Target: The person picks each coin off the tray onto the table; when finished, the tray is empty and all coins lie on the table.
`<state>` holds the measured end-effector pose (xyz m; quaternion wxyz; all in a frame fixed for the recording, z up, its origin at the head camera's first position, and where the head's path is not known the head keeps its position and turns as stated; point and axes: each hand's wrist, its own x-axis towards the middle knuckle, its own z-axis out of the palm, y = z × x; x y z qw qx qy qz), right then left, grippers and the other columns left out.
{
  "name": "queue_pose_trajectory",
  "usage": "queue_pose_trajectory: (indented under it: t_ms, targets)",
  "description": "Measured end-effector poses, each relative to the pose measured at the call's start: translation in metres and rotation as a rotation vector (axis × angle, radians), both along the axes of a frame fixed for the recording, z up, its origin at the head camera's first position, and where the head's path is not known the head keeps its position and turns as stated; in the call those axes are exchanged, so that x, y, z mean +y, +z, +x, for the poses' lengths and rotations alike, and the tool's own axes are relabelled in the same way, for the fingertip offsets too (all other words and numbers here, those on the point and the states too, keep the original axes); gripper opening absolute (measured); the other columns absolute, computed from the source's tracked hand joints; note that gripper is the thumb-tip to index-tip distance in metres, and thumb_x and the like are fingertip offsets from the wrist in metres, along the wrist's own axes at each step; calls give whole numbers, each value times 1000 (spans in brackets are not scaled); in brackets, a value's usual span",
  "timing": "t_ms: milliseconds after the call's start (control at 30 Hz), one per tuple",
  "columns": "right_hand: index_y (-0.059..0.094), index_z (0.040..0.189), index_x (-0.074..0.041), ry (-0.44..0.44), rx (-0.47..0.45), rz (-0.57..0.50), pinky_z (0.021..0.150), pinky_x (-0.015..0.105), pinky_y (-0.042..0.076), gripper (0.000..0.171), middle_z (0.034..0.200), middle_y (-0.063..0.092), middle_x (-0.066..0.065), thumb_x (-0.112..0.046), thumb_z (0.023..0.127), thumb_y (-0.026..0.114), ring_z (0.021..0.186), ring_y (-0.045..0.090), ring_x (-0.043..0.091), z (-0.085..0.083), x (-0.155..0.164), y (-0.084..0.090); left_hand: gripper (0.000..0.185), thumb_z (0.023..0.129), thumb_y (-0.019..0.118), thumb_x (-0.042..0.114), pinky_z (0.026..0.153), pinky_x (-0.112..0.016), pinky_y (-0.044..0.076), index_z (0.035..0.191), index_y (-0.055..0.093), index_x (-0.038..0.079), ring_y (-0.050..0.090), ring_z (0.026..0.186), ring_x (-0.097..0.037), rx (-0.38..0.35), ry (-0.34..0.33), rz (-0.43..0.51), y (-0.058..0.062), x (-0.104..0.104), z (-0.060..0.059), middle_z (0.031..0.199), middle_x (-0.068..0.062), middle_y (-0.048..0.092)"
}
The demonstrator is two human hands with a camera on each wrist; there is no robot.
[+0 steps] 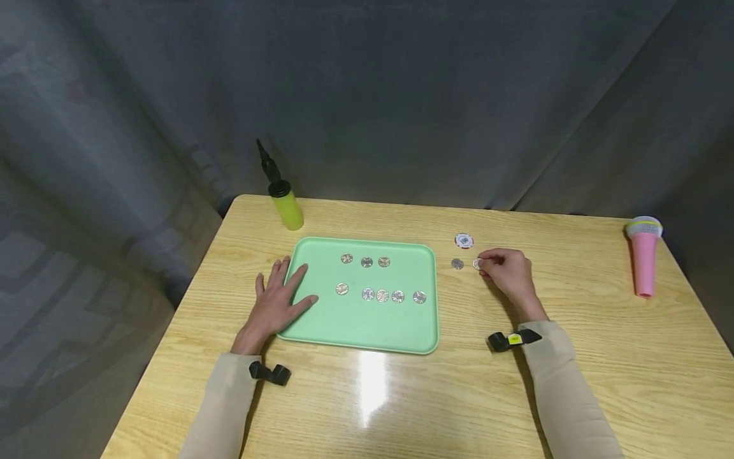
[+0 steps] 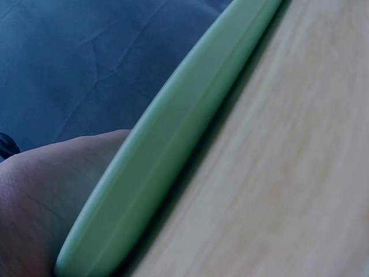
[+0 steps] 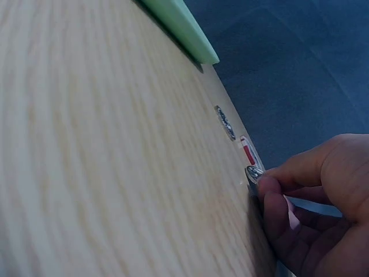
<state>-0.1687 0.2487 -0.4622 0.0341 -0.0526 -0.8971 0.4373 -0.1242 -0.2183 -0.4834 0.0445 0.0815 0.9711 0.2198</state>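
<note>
My right hand (image 1: 507,274) pinches a silver coin (image 1: 476,263) between thumb and fingertips, close over the table; the right wrist view shows the coin (image 3: 254,173) tilted, with its edge raised. Left of it, a second coin (image 1: 457,263) lies flat on the wood. A poker chip (image 1: 464,240), white with red edge marks, is just behind these two. Fingers spread, my left hand (image 1: 276,306) rests over the left rim of the mint-green tray (image 1: 355,328). Several coins lie in the tray in two rough rows, among them a coin (image 1: 367,262) at the back and another (image 1: 420,297) at front right.
A yellow-green hand pump (image 1: 288,207) with a black nozzle stands at the back left of the wooden table (image 1: 321,408). Toward the right edge lies a pink toy microphone (image 1: 645,261). Dark curtains (image 1: 401,108) hang behind the table.
</note>
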Motion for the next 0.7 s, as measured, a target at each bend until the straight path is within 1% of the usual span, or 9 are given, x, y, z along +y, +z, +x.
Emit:
queue_pose_trajectory:
  t_ms: [133, 300, 500, 700]
  targets:
    - [74, 101, 7, -11, 14, 57, 54, 13, 51, 18, 87, 73, 24, -5, 91, 65, 57, 59, -5, 0, -2, -1, 79, 93, 61, 50, 118, -73, 1, 157, 34, 14, 6, 156, -45, 3, 0, 2, 0, 0, 0, 168, -24, 12]
    - [75, 100, 5, -15, 18, 97, 54, 13, 49, 17, 85, 74, 21, -7, 91, 66, 58, 59, -4, 0, -2, -1, 78, 93, 61, 49, 118, -73, 0, 157, 34, 14, 7, 156, -46, 6, 2, 11, 0, 0, 1, 168, -24, 12]
    - [75, 100, 6, -11, 29, 119, 54, 13, 48, 18, 86, 73, 22, -7, 91, 65, 59, 60, -2, 1, 0, 0, 79, 93, 61, 50, 117, -73, 0, 157, 34, 14, 6, 156, -46, 4, -2, 16, -1, 0, 1, 168, -24, 11]
    - [75, 98, 6, -5, 46, 157, 53, 15, 44, 16, 84, 73, 22, -6, 91, 66, 59, 59, 2, 0, -1, -1, 79, 93, 61, 49, 117, -74, 0, 157, 33, 14, 5, 156, -45, 2, -6, 9, 0, 0, 1, 168, -24, 11]
